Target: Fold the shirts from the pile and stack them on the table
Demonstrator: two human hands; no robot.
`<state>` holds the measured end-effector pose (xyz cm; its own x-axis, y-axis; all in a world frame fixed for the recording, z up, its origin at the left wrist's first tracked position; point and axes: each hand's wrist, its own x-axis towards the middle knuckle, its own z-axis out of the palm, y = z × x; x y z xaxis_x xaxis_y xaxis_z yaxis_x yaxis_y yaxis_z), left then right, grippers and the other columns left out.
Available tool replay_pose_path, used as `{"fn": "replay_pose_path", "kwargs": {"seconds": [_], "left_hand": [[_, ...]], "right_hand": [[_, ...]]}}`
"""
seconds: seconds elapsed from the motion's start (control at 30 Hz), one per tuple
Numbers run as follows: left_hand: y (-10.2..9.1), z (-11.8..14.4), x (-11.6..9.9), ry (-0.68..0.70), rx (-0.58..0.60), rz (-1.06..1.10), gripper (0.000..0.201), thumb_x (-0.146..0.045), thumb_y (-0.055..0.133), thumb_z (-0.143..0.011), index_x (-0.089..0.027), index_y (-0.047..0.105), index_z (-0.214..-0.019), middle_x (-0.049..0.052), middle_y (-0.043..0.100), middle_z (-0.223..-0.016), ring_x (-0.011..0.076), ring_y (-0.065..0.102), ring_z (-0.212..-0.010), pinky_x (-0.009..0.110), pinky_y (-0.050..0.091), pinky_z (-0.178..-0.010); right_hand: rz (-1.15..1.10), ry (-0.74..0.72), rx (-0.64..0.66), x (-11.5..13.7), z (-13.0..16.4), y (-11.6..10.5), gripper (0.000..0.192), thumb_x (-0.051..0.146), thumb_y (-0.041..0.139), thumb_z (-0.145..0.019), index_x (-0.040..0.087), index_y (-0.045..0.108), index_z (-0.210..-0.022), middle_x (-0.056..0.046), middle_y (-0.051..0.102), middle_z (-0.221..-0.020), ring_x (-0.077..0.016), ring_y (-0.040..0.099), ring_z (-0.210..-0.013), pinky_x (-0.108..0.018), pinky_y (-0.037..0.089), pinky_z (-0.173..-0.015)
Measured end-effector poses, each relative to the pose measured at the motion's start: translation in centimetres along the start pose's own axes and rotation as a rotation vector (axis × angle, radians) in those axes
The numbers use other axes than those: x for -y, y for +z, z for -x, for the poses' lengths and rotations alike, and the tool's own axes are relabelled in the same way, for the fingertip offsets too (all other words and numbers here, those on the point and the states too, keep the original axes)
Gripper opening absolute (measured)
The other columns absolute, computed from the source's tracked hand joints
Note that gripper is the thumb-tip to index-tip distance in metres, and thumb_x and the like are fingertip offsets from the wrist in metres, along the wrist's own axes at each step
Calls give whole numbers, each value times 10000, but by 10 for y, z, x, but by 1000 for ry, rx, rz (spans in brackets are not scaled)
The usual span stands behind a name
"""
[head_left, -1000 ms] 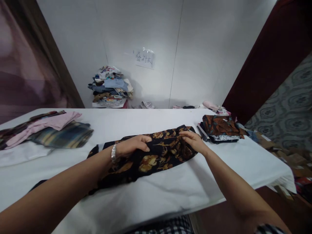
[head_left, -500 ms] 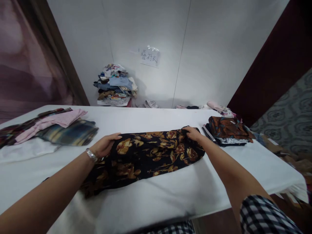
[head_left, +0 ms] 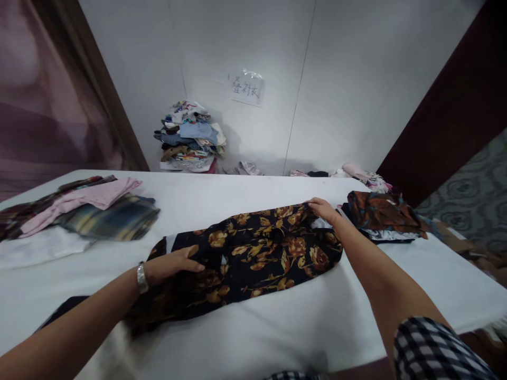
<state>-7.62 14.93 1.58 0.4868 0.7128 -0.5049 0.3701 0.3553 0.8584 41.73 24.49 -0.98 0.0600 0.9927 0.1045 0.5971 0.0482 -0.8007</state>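
Note:
A black shirt with gold and brown flowers [head_left: 257, 253] lies folded into a long strip across the table in front of me. My right hand [head_left: 320, 208] pinches its far edge near the right end and holds that edge slightly raised. Over the left part of the shirt is my left hand [head_left: 174, 264], wearing a silvery wristband. Its thumb and forefinger are apart against the dark cloth, while its other fingers are hidden. Some of the shirt's left end passes beneath my left forearm.
On the white-covered table [head_left: 253, 338], a plaid shirt [head_left: 114, 216] and a pink garment [head_left: 87, 200] lie at left. A folded brown patterned garment [head_left: 384, 214] tops a pile at right. Behind, a tall clothes stack [head_left: 192, 137] stands near the wall under a paper sign [head_left: 246, 88].
My left hand has left the shirt's far edge and come nearer to me, its thumb and forefinger parting. My right hand has lifted the far edge slightly, and the cloth there is now less flat.

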Motion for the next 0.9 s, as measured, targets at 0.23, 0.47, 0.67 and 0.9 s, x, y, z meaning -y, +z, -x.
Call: {"fn": "replay_pose_path", "kwargs": {"seconds": [0.23,0.47,0.67,0.9], "left_hand": [[-23,29,-26,291,-374,-354,733,-294,655,-636,-310,496,-1351,10,687,-1189,272,617,-1135,375,507,-970],[-44,17,-7,124,-638,-888,719,-185,516,-612,-250,543,-1328,35,726,-1085,284,673,-993,379,515,-913],[-42,-14,29,78,-609,-888,637,-264,489,-652,-225,594,-1279,21,712,-1156,237,670,-1039,296,495,-954],[-32,-13,22,119,-699,-882,464,-299,438,-770,-242,683,-1159,-10,723,-1127,226,669,-1035,308,499,-955]], "right_hand": [[-147,66,-96,-11,9,-8,325,512,552,-639,210,539,-759,20,568,-594,-143,517,-571,-275,438,-565],[-13,118,-114,-21,6,-5,192,385,610,-636,196,580,-646,3,583,-554,-164,545,-566,-306,464,-598],[195,-11,-235,1,14,17,168,304,627,-730,189,682,-840,-92,697,-927,-262,601,-982,-390,448,-907],[628,-479,175,65,54,91,292,330,618,-830,179,669,-1075,-115,673,-1066,-263,576,-1032,-407,416,-931]]}}
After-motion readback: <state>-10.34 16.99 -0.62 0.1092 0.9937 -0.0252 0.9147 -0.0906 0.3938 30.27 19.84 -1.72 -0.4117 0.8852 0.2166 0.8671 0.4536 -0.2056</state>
